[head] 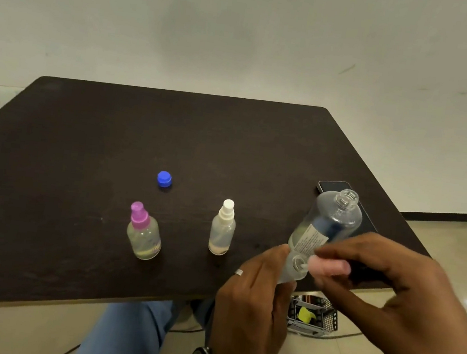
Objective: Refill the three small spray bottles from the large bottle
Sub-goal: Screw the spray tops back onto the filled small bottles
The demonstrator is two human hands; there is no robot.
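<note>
Just dark table (pixel 81 158), pale wall (pixel 244 31).

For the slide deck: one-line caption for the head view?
Left hand holds an open small bottle while the right hand brings its pink sprayer; large bottle stands uncapped behind.

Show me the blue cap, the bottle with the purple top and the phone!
blue cap (pixel 164 178): head view, on its flat top.
purple-topped spray bottle (pixel 144 238): head view, on its clear body.
phone (pixel 330 185): head view, on the dark screen at its far corner.
</note>
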